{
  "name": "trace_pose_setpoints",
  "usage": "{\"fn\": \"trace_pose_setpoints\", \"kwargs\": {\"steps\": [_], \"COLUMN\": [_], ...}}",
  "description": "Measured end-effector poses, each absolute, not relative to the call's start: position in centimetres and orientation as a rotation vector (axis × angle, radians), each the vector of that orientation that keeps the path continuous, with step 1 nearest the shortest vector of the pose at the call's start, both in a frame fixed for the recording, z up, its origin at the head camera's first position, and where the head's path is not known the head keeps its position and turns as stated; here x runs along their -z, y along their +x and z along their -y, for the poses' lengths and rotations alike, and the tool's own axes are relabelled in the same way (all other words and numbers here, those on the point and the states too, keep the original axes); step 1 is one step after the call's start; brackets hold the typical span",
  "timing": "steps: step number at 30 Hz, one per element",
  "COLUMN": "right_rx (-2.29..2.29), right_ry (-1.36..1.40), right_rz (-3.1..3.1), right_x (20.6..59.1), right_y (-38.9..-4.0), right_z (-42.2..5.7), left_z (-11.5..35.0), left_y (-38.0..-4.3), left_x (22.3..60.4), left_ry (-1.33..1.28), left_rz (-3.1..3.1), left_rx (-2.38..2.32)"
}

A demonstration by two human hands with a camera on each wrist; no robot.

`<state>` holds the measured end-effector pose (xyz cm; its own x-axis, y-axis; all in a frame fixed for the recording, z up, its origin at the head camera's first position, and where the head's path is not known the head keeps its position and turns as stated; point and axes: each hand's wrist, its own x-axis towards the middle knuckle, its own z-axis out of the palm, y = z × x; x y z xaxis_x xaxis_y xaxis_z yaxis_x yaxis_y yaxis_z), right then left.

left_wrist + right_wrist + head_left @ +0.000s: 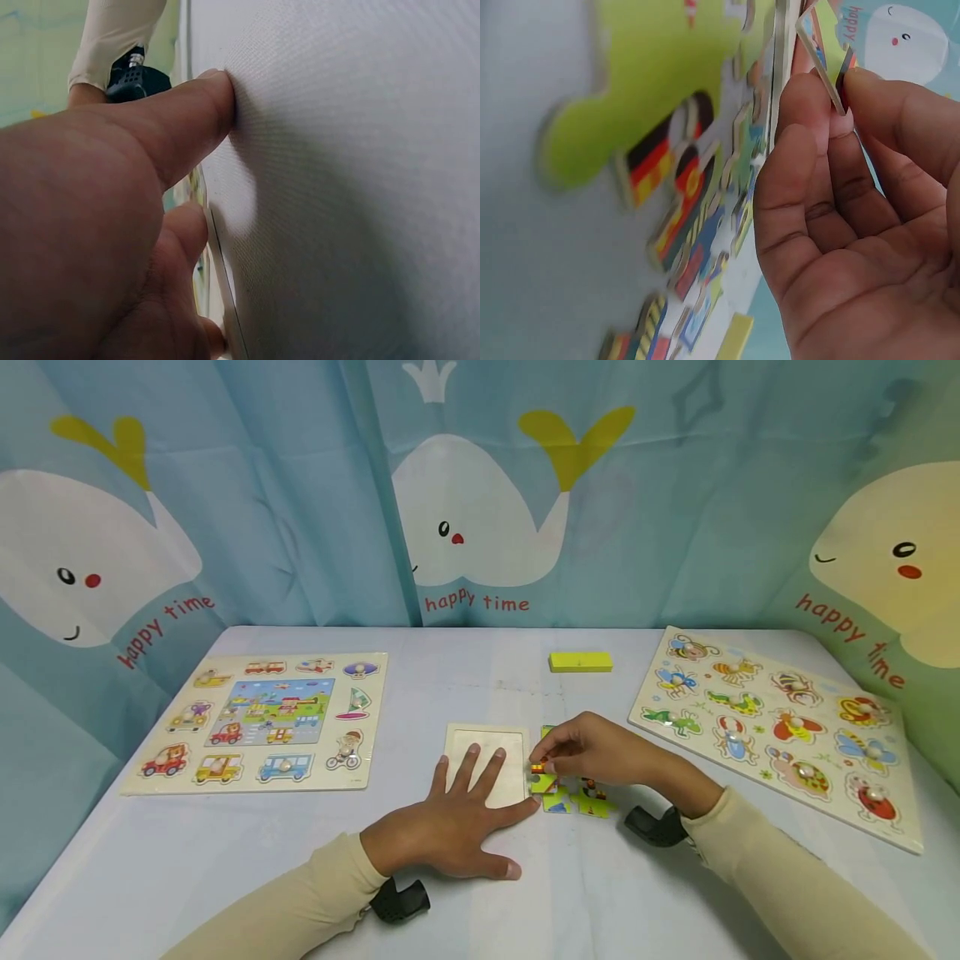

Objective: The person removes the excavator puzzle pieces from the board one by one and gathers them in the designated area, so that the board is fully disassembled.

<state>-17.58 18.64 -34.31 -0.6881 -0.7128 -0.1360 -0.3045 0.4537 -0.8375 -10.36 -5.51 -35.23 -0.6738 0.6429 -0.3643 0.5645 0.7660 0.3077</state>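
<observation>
My left hand (453, 831) lies with fingers spread over a small pale wooden puzzle tray (516, 760), fingertips resting on it. Its thumb (180, 124) touches the white tablecloth in the left wrist view. Just right of the tray, my right hand (592, 750) pinches a jigsaw piece (826, 60) between thumb and fingers. That piece is green with a coloured picture and stands tilted in the grip. Loose jigsaw pieces (594, 806), green with red, black and yellow parts, lie under and beside the right hand, which partly hides them.
At the left lies a vehicle peg puzzle board (378, 693). An insect peg puzzle board (750, 714) lies at the right. A yellow-green block (581, 662) sits toward the back, before a blue whale-print curtain (322, 527).
</observation>
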Motion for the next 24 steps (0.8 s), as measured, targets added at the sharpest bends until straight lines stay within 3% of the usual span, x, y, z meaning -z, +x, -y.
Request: {"fn": "trace_pose_setpoints", "kwargs": {"steps": [24], "right_rx": [1.091], "right_ry": [-0.743], "right_rz": [-2.259], "right_x": [33.8], "right_y": [-16.7], "right_z": [-23.9], "left_z": [5.5], "left_y": [-10.2], "left_x": [35.4], "left_ry": [0.879], "left_rz": [-2.525], "left_rx": [-0.248]}}
